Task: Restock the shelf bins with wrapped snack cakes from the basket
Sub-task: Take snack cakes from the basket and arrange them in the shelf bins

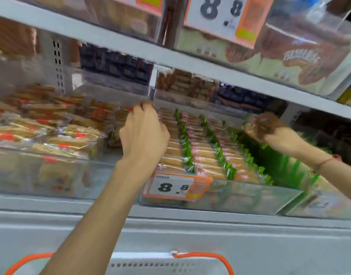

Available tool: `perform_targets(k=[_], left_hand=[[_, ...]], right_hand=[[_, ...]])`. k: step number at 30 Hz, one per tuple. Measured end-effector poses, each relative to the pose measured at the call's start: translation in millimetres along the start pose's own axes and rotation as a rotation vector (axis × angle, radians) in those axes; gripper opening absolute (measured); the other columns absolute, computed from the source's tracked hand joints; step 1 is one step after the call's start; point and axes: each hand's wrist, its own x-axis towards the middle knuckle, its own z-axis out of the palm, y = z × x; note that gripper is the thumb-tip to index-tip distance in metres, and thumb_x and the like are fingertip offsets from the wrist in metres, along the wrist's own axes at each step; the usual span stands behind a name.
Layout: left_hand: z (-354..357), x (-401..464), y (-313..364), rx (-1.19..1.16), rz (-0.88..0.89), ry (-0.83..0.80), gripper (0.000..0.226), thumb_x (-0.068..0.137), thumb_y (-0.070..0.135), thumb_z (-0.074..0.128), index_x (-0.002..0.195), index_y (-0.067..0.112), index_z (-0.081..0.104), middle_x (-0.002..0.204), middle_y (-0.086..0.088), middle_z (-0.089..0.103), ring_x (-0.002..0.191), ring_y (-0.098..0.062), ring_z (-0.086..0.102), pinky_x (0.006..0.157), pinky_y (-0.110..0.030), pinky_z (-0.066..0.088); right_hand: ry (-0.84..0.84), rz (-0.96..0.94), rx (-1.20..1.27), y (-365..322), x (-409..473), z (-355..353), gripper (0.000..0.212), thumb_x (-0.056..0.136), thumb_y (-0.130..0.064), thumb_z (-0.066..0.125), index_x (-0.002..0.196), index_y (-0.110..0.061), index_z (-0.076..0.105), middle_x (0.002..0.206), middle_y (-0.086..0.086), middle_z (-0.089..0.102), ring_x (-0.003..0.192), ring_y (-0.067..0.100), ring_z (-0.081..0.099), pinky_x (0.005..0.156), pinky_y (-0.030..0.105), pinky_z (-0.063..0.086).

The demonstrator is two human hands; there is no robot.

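Left hand [144,133] is up at the clear lid [111,87] over the shelf bin [220,201], fingers curled on its front edge. Right hand [269,130] grips a wrapped snack cake [259,124] above the bin's right side, over the green-wrapped rows [192,145]. Basket [170,263] sits low, under the shelf.

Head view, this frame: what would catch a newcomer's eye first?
Two bare arms reaching into the middle shelf: the left hand holds up the clear plastic bin lid, while the right hand has a brown wrapped snack cake in its grip at the right. Between them stand neat rows of green-edged wrapped cakes, behind an orange-framed price tag reading 8.8.
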Motion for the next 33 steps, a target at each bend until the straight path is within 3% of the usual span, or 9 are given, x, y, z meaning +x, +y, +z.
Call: perform_targets(k=[4, 7, 9, 11, 15, 19, 26, 29, 33], left_hand=[[5.9, 1.9, -3.7, 0.019, 0.011, 0.009, 0.030, 0.096, 0.024, 0.051, 0.122, 0.009, 0.047, 0.123, -0.013, 0.051, 0.116, -0.034, 0.050, 0.078, -0.042, 0.038], [8.8, 3.9, -5.3, 0.026, 0.022, 0.028, 0.034, 0.095, 0.028, 0.052, 0.124, 0.009, 0.047, 0.123, -0.012, 0.052, 0.115, -0.033, 0.050, 0.074, -0.039, 0.034], [10.4, 4.8, -6.2, 0.022, 0.023, 0.035, 0.037, 0.095, 0.030, 0.053, 0.125, 0.009, 0.047, 0.123, -0.011, 0.051, 0.116, -0.033, 0.050, 0.073, -0.038, 0.032], [11.4, 5.2, -7.0, 0.021, 0.030, 0.038, 0.040, 0.094, 0.033, 0.054, 0.125, 0.009, 0.046, 0.123, -0.011, 0.050, 0.116, -0.033, 0.049, 0.073, -0.038, 0.031], [11.7, 5.0, -7.7, 0.003, 0.044, 0.047, 0.042, 0.092, 0.037, 0.054, 0.123, 0.008, 0.047, 0.121, -0.011, 0.051, 0.115, -0.033, 0.049, 0.072, -0.037, 0.030], [10.6, 4.2, -5.9, -0.016, 0.036, 0.040, 0.045, 0.092, 0.040, 0.055, 0.123, 0.008, 0.048, 0.122, -0.012, 0.051, 0.115, -0.032, 0.049, 0.078, -0.042, 0.040], [10.6, 4.0, -5.8, -0.019, 0.038, 0.037, 0.048, 0.092, 0.041, 0.054, 0.126, 0.009, 0.045, 0.125, -0.011, 0.050, 0.117, -0.032, 0.048, 0.080, -0.043, 0.041], [11.2, 4.5, -5.5, -0.015, 0.042, 0.045, 0.049, 0.092, 0.042, 0.053, 0.127, 0.009, 0.045, 0.125, -0.010, 0.049, 0.118, -0.031, 0.048, 0.083, -0.043, 0.042], [13.1, 5.1, -6.4, -0.016, 0.041, 0.050, 0.048, 0.092, 0.042, 0.053, 0.127, 0.010, 0.045, 0.125, -0.009, 0.050, 0.117, -0.030, 0.049, 0.082, -0.042, 0.043]], right_hand=[[0.055, -0.012, -0.302, 5.6, 29.9, 12.7, 0.031, 0.094, -0.022, 0.058, 0.123, -0.014, 0.052, 0.124, 0.015, 0.060, 0.109, 0.036, 0.058, 0.082, 0.036, 0.043], [-0.043, -0.018, -0.441, 9.1, 49.9, 24.5, 0.027, 0.095, -0.027, 0.054, 0.121, -0.019, 0.057, 0.128, 0.013, 0.058, 0.110, 0.036, 0.058, 0.089, 0.039, 0.045], [-0.105, -0.033, -0.422, 3.7, 56.3, 30.8, 0.021, 0.096, -0.032, 0.052, 0.114, -0.023, 0.058, 0.115, 0.010, 0.063, 0.093, 0.029, 0.062, 0.081, 0.037, 0.049], [-0.141, -0.038, -0.388, 2.5, 60.2, 36.6, 0.013, 0.098, -0.024, 0.050, 0.109, -0.026, 0.056, 0.105, 0.009, 0.065, 0.080, 0.021, 0.061, 0.072, 0.032, 0.047], [-0.084, -0.079, -0.402, -0.8, 62.6, 39.4, 0.031, 0.090, -0.003, 0.057, 0.114, -0.020, 0.064, 0.116, 0.010, 0.065, 0.103, 0.028, 0.061, 0.083, 0.035, 0.048], [-0.115, -0.091, -0.443, 4.2, 61.4, 39.3, 0.045, 0.081, -0.002, 0.066, 0.121, -0.020, 0.059, 0.119, 0.009, 0.064, 0.108, 0.030, 0.059, 0.086, 0.037, 0.048], [0.090, -0.164, -0.434, 12.7, 66.5, 53.8, 0.040, 0.079, 0.005, 0.065, 0.111, -0.021, 0.068, 0.116, 0.010, 0.067, 0.109, 0.032, 0.060, 0.087, 0.042, 0.050], [0.113, -0.156, -0.491, 12.7, 70.8, 57.7, 0.046, 0.077, 0.007, 0.066, 0.115, -0.019, 0.068, 0.120, 0.011, 0.065, 0.114, 0.033, 0.056, 0.092, 0.041, 0.045], [0.102, -0.152, -0.457, 11.9, 69.1, 58.2, 0.045, 0.081, 0.007, 0.060, 0.118, -0.017, 0.066, 0.121, 0.012, 0.065, 0.112, 0.034, 0.058, 0.088, 0.041, 0.048]])
